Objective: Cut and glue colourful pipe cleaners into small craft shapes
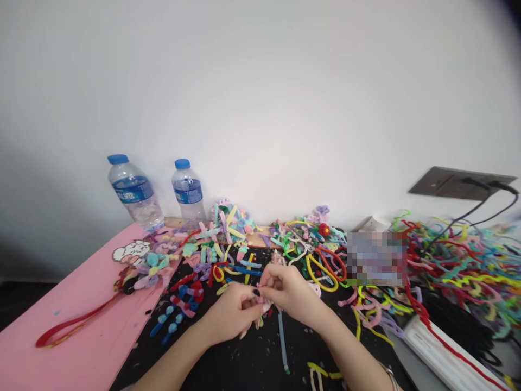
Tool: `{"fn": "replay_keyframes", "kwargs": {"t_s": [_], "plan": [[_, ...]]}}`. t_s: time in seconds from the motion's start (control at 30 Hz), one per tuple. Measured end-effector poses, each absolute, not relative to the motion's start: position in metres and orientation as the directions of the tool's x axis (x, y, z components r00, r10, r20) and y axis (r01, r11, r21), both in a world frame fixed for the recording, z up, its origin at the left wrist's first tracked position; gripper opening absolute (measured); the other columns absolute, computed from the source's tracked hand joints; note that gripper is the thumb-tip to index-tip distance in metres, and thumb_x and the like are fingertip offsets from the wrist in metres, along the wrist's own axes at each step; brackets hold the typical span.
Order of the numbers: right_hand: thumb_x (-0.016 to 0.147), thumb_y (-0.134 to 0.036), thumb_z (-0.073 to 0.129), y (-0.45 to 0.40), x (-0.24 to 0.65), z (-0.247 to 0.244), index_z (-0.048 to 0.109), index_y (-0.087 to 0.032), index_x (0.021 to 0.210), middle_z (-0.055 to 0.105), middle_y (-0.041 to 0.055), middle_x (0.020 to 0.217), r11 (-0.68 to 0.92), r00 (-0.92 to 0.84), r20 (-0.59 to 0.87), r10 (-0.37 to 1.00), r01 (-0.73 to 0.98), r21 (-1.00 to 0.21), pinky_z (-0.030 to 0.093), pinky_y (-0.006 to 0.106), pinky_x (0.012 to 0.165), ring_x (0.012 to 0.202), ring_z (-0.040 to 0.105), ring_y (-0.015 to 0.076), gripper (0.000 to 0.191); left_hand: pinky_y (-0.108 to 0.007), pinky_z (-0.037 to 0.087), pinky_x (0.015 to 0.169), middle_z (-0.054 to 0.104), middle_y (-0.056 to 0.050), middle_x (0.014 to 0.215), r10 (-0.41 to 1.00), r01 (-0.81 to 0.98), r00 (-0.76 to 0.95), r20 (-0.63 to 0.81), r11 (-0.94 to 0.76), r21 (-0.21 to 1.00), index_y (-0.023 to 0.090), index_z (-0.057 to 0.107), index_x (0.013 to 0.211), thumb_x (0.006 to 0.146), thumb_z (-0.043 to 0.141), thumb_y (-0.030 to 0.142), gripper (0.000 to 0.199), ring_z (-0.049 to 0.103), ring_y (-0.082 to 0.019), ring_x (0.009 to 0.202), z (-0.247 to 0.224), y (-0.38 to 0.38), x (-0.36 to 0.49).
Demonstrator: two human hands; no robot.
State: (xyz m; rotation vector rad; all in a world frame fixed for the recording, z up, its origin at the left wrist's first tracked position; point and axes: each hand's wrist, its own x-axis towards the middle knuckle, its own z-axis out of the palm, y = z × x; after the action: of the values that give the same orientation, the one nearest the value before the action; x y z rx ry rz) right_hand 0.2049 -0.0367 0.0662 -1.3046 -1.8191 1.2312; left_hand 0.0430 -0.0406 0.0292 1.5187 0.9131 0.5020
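Observation:
Over the black mat point(228, 358), both hands meet around a small pink fuzzy piece point(261, 293). My left hand point(234, 312) is closed on it from the left, thumb toward the right. Pinching its upper side is my right hand point(285, 288), with curled fingers. The fingers cover most of the piece, so its shape is unclear. A thin blue-grey stick point(282, 342) lies just below my right hand. Blue and red fuzzy pieces point(189, 296) lie left of my left hand.
Two water bottles point(132, 193) point(188, 190) stand by the wall. A pink board point(81, 315) with a red strap is at left. Tangled colourful fuzzy stems point(480, 271), a white power strip point(448, 353) and a wall socket point(456, 183) with cables are at right.

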Motion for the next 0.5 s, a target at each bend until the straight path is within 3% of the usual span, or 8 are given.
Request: {"fn": "replay_keyframes", "kwargs": {"t_s": [0.13, 0.23, 0.37, 0.5], "plan": [[0.077, -0.018, 0.056, -0.043, 0.209, 0.061, 0.055, -0.018, 0.069, 0.049, -0.0058, 0.054, 0.11, -0.33, -0.014, 0.944, 0.356, -0.928, 0.031, 0.02, 0.046, 0.048, 0.043, 0.0084, 0.008, -0.019, 0.03, 0.034, 0.062, -0.001, 0.055, 0.774, 0.252, 0.599, -0.204, 0.059, 0.966, 0.017, 0.055, 0.062, 0.081, 0.054, 0.041, 0.031, 0.044, -0.008, 0.033, 0.03, -0.041, 0.043], [0.079, -0.022, 0.055, -0.044, 0.216, 0.054, 0.054, -0.019, 0.072, 0.047, -0.0054, 0.054, 0.1, -0.196, 0.037, 0.98, 0.323, -0.941, 0.033, 0.022, 0.048, 0.049, 0.044, 0.0103, 0.008, -0.018, 0.034, 0.037, 0.062, -0.001, 0.056, 0.807, 0.202, 0.569, -0.156, 0.046, 0.978, 0.016, 0.055, 0.062, 0.082, 0.053, 0.041, 0.032, 0.049, -0.009, 0.036, 0.031, -0.037, 0.042], [0.082, -0.027, 0.054, -0.042, 0.224, 0.042, 0.052, -0.021, 0.075, 0.051, -0.0027, 0.059, 0.124, -0.031, 0.121, 0.992, 0.367, -0.922, 0.035, 0.024, 0.049, 0.051, 0.048, 0.0129, 0.01, -0.019, 0.035, 0.037, 0.056, 0.001, 0.05, 0.926, 0.129, 0.367, -0.093, 0.048, 0.99, 0.015, 0.057, 0.063, 0.085, 0.049, 0.044, 0.038, 0.047, -0.009, 0.034, 0.028, -0.03, 0.037], [0.085, -0.025, 0.053, -0.046, 0.22, 0.034, 0.058, -0.021, 0.077, 0.058, -0.0002, 0.06, 0.193, -0.092, 0.171, 0.981, 0.547, -0.815, 0.035, 0.026, 0.051, 0.05, 0.05, 0.0147, 0.011, -0.019, 0.034, 0.037, 0.052, 0.003, 0.048, 0.989, 0.025, 0.145, -0.023, 0.02, 0.999, 0.015, 0.056, 0.062, 0.085, 0.049, 0.04, 0.035, 0.044, -0.008, 0.034, 0.023, -0.024, 0.031]]}}
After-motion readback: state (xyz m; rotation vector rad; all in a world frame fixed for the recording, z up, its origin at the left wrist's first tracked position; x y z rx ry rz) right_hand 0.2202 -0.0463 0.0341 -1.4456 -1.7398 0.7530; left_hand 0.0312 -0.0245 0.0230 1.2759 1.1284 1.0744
